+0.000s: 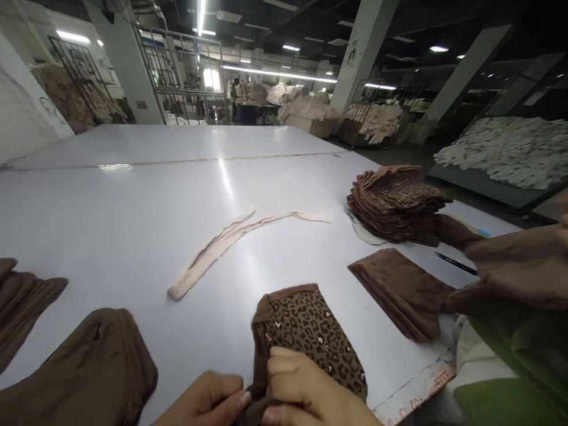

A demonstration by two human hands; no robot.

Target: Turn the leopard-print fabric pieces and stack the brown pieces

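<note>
At the bottom of the view, my left hand (pixel 210 397) and my right hand (pixel 306 390) pinch bunched dark brown fabric between them. It appears to join the brown leopard-print garment piece (pixel 310 331), which lies on the white table just beyond my right hand and shows small pink spots. What kind of garment it is I cannot make out. My fingers are closed, and the fabric under them is partly hidden. To the left of my hands lies a pile of plain brown cloth pieces (pixel 89 367).
Another brown pile (pixel 26 307) lies at the left edge. A pale fabric strip (pixel 222 245) curves across the white table (pixel 146 225). On the right are folded brown cloth (pixel 399 290), a tall brown stack (pixel 394 204), a black tool (pixel 457 262) and a co-worker's green-and-white clothing (pixel 510 367).
</note>
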